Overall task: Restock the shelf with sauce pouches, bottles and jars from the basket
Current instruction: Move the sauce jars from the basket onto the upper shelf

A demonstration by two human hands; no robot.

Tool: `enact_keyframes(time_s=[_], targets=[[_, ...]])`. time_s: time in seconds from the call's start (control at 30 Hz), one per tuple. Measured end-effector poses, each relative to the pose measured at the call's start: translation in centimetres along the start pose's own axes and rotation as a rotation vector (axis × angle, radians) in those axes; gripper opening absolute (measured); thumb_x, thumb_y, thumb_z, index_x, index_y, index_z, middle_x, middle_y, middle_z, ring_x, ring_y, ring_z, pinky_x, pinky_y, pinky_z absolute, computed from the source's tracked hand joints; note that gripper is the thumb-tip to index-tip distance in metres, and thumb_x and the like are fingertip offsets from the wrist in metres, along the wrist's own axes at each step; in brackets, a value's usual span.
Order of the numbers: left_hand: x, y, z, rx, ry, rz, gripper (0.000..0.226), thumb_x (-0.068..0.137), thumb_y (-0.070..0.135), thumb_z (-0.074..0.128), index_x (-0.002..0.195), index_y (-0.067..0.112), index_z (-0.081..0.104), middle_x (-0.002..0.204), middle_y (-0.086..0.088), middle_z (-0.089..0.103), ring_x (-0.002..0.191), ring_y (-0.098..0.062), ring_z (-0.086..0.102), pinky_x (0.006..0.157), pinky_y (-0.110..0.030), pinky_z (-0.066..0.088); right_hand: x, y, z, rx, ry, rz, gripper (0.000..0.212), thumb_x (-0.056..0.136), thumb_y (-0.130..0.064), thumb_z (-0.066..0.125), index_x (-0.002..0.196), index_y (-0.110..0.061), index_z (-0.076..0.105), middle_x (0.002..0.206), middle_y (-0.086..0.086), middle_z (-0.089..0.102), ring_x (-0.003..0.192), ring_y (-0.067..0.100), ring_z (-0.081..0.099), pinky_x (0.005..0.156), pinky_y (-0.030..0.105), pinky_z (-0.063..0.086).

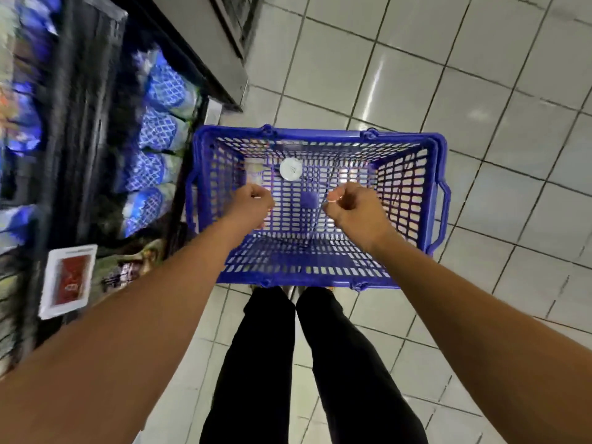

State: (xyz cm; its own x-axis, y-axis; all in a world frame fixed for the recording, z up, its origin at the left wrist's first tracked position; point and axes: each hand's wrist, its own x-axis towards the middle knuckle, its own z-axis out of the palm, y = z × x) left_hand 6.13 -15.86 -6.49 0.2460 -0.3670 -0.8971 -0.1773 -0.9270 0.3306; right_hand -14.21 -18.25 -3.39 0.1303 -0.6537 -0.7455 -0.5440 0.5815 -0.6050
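Blue mesh basket (pixel 304 274) over tiled floor (pixel 480 91), beside shelf (pixel 86 91).
A white lid (pixel 291 169) is seen inside. Left hand (pixel 253 203) and right hand (pixel 355 209) are curled above it; grip cannot be told. Blurred blue pouches (pixel 166 91) are shelved.

Count from my view:
- 1 blue basket (pixel 320 136)
- 1 white lid (pixel 291 169) in it, container below unclear
- 4 blue-white pouches (pixel 160 131) in row on shelf (pixel 83 91); more at far left, too blurred to count
- 1 red packet (pixel 69 280)
- my hands: 2, left hand (pixel 253 203) and right hand (pixel 355 209)
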Motion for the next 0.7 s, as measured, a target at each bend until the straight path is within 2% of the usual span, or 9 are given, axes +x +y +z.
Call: enact_keyframes(time_s=[0.1, 0.2, 0.27, 0.37, 0.43, 0.5, 0.57, 0.6, 0.7], targets=[[5.4, -1.6, 0.9, 0.065, 0.061, 0.005, 0.014, 0.091, 0.016, 0.062, 0.105, 0.017, 0.057, 0.109, -0.003, 0.062, 0.09, -0.025, 0.063, 0.087, -0.046, 0.057, 4.6, 2.4, 1.7, -0.024, -0.005, 0.015, 0.011, 0.09, -0.008, 0.068, 0.092, -0.013, 0.057, 0.072, 0.006, 0.057, 0.06, 0.015, 0.047, 0.062, 0.027, 0.039], [9.7, -2.6, 1.3, 0.179, 0.128, 0.018, 0.031, 0.09, 0.023, 0.063, 0.12, 0.016, 0.056, 0.11, -0.006, 0.064, 0.078, -0.022, 0.061, 0.074, -0.037, 0.052, 8.8, 4.3, 3.4, -0.134, -0.018, -0.011, 0.018, 0.086, -0.015, 0.072, 0.096, -0.015, 0.057, 0.071, -0.001, 0.056, 0.059, 0.009, 0.046, 0.061, 0.025, 0.037], [12.1, -3.2, 1.6, 0.291, 0.192, 0.055, 0.045, 0.092, 0.024, 0.063, 0.132, 0.011, 0.049, 0.118, -0.011, 0.06, 0.093, -0.028, 0.061, 0.072, -0.031, 0.041, 11.2, 5.4, 4.5, -0.208, -0.05, -0.038, 0.028, 0.083, -0.016, 0.075, 0.104, -0.014, 0.056, 0.074, -0.003, 0.057, 0.061, 0.01, 0.048, 0.064, 0.027, 0.039], [15.1, -3.7, 2.4, 0.446, 0.289, 0.113, 0.058, 0.089, 0.024, 0.066, 0.137, 0.004, 0.04, 0.134, -0.021, 0.051, 0.116, -0.041, 0.054, 0.081, -0.038, 0.045, 14.3, 6.5, 6.1, -0.325, -0.091, -0.105, 0.043, 0.079, -0.013, 0.076, 0.116, -0.01, 0.054, 0.086, -0.001, 0.056, 0.069, 0.014, 0.05, 0.068, 0.028, 0.039], [16.5, -3.9, 3.0, 0.469, 0.295, 0.13, 0.064, 0.089, 0.023, 0.067, 0.141, 0.003, 0.036, 0.138, -0.023, 0.047, 0.121, -0.043, 0.051, 0.093, -0.045, 0.048, 16.2, 7.3, 7.1, -0.382, -0.084, -0.146, 0.052, 0.076, -0.011, 0.078, 0.122, -0.009, 0.054, 0.105, 0.006, 0.055, 0.09, 0.02, 0.052, 0.078, 0.028, 0.042], [17.6, -4.2, 3.6, 0.46, 0.286, 0.136, 0.07, 0.091, 0.023, 0.066, 0.147, 0.005, 0.028, 0.14, -0.023, 0.046, 0.123, -0.04, 0.051, 0.091, -0.042, 0.048, 17.7, 8.3, 8.1, -0.385, -0.07, -0.144, 0.064, 0.074, -0.009, 0.081, 0.131, -0.008, 0.051, 0.119, 0.006, 0.051, 0.098, 0.016, 0.054, 0.083, 0.019, 0.041], [18.4, -4.5, 4.1, 0.46, 0.299, 0.139, 0.075, 0.094, 0.024, 0.064, 0.153, 0.009, 0.02, 0.145, -0.021, 0.041, 0.125, -0.037, 0.048, 0.087, -0.04, 0.044, 18.8, 9.1, 9.2, -0.288, -0.041, -0.101, 0.076, 0.073, -0.006, 0.083, 0.139, -0.011, 0.046, 0.124, 0.0, 0.046, 0.083, -0.002, 0.051, 0.069, -0.002, 0.036], [18.7, -4.7, 4.3, 0.467, 0.318, 0.142, 0.078, 0.094, 0.026, 0.065, 0.154, 0.01, 0.018, 0.148, -0.022, 0.037, 0.129, -0.037, 0.045, 0.091, -0.041, 0.044, 19.3, 9.5, 9.9, -0.233, -0.018, -0.086, 0.08, 0.073, -0.004, 0.083, 0.142, -0.013, 0.044, 0.129, 0.0, 0.045, 0.081, -0.004, 0.05, 0.065, -0.006, 0.033], [19.7, -5.6, 4.5, 0.513, 0.392, 0.173, 0.084, 0.092, 0.029, 0.069, 0.155, 0.01, 0.017, 0.148, -0.021, 0.035, 0.131, -0.035, 0.041, 0.098, -0.041, 0.042, 20.9, 10.4, 11.4, -0.086, 0.032, -0.049, 0.089, 0.073, -0.002, 0.083, 0.148, -0.018, 0.037, 0.142, 0.008, 0.045, 0.108, 0.011, 0.051, 0.081, 0.017, 0.044]])
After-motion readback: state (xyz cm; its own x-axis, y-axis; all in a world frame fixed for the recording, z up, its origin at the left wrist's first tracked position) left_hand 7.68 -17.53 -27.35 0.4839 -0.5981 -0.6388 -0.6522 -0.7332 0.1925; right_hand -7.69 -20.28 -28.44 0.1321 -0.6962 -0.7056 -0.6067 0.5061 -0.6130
